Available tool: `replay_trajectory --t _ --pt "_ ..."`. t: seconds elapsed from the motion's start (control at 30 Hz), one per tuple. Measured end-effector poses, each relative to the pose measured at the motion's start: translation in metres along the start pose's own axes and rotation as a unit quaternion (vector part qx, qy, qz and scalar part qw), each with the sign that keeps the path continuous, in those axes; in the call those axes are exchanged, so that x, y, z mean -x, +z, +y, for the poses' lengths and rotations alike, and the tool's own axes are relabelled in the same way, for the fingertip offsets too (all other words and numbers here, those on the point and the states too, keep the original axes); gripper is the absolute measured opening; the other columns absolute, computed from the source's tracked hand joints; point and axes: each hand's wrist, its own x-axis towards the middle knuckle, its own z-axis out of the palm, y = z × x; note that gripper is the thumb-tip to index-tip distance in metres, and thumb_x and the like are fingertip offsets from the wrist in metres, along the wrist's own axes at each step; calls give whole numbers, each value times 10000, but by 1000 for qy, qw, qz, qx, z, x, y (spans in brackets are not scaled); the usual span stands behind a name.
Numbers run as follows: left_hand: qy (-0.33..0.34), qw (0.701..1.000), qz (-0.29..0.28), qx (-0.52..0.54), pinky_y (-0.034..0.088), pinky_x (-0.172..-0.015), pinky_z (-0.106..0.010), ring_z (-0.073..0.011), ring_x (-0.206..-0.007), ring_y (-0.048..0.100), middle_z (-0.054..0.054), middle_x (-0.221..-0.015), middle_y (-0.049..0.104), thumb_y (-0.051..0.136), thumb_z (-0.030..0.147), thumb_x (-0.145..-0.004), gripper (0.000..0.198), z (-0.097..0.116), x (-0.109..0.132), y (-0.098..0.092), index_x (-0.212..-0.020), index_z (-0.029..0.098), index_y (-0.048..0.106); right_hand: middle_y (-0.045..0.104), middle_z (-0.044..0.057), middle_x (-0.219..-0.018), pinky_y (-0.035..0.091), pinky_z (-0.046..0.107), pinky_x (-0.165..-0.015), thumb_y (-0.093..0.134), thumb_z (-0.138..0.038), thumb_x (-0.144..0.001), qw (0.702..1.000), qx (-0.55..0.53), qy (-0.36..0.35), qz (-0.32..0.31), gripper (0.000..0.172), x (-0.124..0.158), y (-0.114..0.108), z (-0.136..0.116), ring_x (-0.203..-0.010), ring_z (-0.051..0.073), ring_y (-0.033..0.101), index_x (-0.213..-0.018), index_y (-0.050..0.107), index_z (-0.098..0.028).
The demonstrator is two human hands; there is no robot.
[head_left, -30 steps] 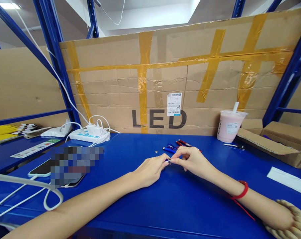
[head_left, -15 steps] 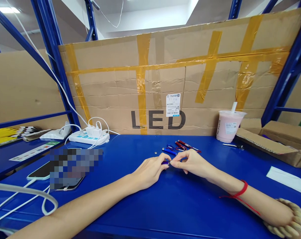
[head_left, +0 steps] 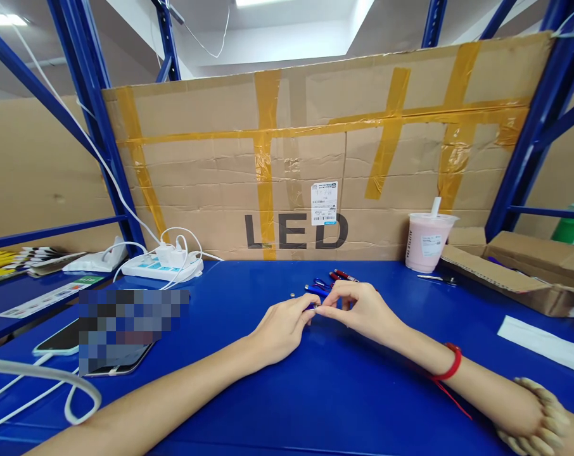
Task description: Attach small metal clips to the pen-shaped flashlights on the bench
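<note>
My left hand (head_left: 278,330) rests on the blue table with its fingers closed around a short blue pen part (head_left: 310,307), mostly hidden by the fingertips. At the part's right end, the thumb and index finger of my right hand (head_left: 365,307) pinch a tiny shiny piece too small to identify. Both sets of fingertips nearly meet. Just behind them lie a blue pen (head_left: 315,291) and several red and blue pen pieces (head_left: 344,275), partly covered by my right hand. A tiny round metal bit (head_left: 292,295) sits behind my left hand.
At the back right stand a pink drink cup (head_left: 428,244) and an open cardboard box (head_left: 519,269), with a thin pen-like item (head_left: 436,278) before them. A white strip (head_left: 546,345) lies at right. Left are a power strip (head_left: 161,267), phones (head_left: 59,339) and white cables.
The view has shifted slightly. My right fingertips have moved in closer against my left fingertips, and less of the blue pen part shows.
</note>
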Motion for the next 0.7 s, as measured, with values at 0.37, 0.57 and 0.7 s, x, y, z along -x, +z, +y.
replay_trajectory --t 0.37,0.57,0.7 --pt "-15 1000 12 -3 406 -675 -234 -140 -723 551 15 -783 576 285 217 -923 223 0 0 -2 -1017 222 486 633 -1 -703 392 205 -521 595 -451 -775 977 113 -163 74 253 -1 -4 9 -467 61 472 -796 696 -220" --pt "12 1000 -7 1 418 -687 -235 -145 -753 563 -2 -825 597 287 228 -927 224 0 0 -2 -995 215 500 625 6 -723 372 201 -486 616 -485 -740 983 95 -147 59 279 0 -6 7 -463 57 466 -718 707 -221" --pt "2 999 -40 5 416 -661 -234 -146 -745 566 4 -811 585 291 237 -929 189 1 3 -1 -995 219 468 620 9 -718 376 206 -506 611 -470 -750 986 79 -139 36 275 1 -7 4 -498 68 479 -688 704 -219"
